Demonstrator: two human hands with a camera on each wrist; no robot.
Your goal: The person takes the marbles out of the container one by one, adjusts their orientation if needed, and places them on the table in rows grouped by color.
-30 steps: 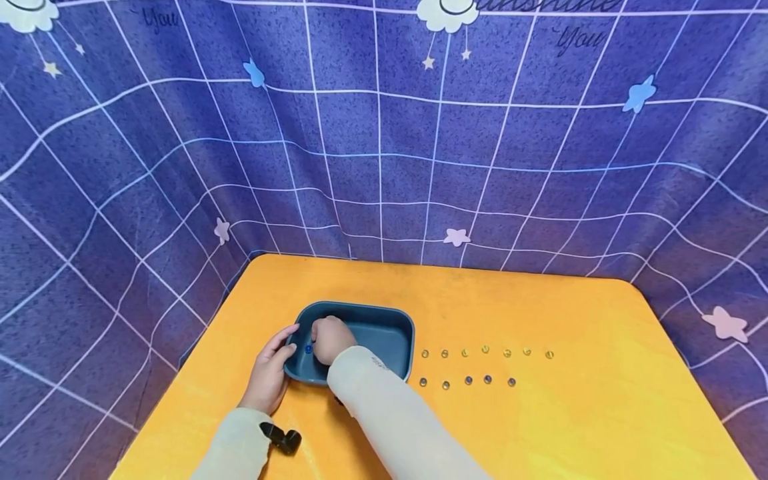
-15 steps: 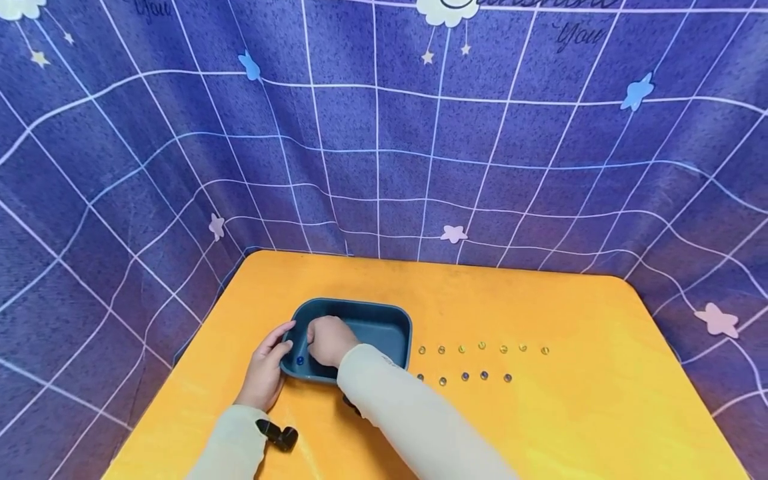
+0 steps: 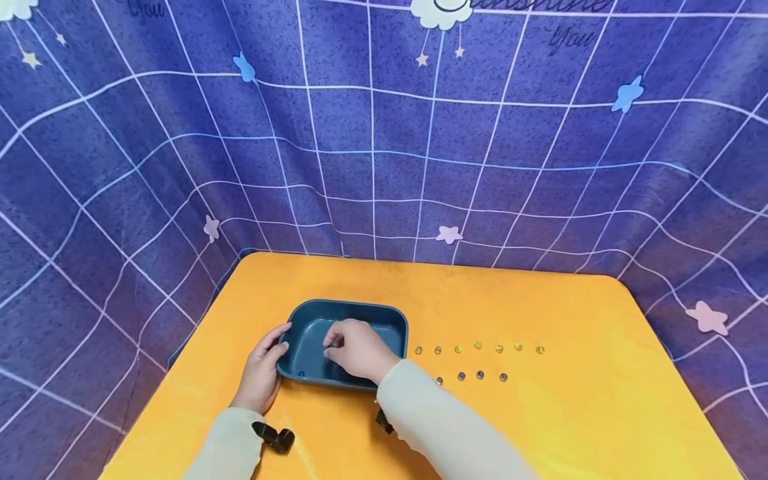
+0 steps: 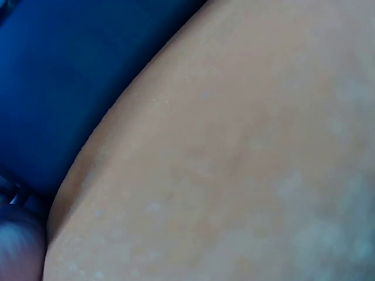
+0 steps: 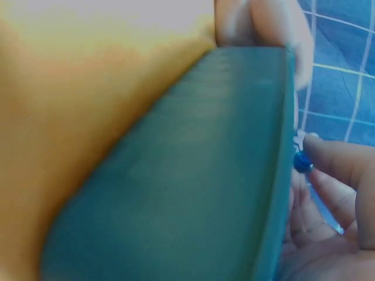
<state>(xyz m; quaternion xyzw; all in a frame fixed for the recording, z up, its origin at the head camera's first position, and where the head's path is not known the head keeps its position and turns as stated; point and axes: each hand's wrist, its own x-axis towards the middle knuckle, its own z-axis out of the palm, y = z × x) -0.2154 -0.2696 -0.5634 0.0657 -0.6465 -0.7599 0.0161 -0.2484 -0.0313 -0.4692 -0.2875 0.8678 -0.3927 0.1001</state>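
Note:
My left hand (image 3: 261, 377) grips the left end of a dark teal plastic tub (image 3: 343, 305), thumb at the rim. Over the inside of the tub is my right hand (image 3: 359, 350), fingers curled. In the right wrist view, a blue marble (image 5: 303, 162) is pinched between the thumb (image 5: 337, 157) and a finger of that hand. Another blue marble (image 3: 301, 374) lies in the tub's near left corner. Mostly bare skin fills the left wrist view, with a dark blue surface (image 4: 64, 76) beside it.
Right of the tub, on the yellow table (image 3: 576, 400), runs a back row of clear and yellowish marbles (image 3: 499, 349). In front lies a shorter row with blue marbles (image 3: 480, 375), partly hidden by the right sleeve (image 3: 444, 413). A purple curtain (image 3: 372, 167) hangs behind.
My right hand has moved right and lifted inside the tub. The loose blue marble has rolled toward the tub's near left corner. The left hand keeps its hold on the tub.

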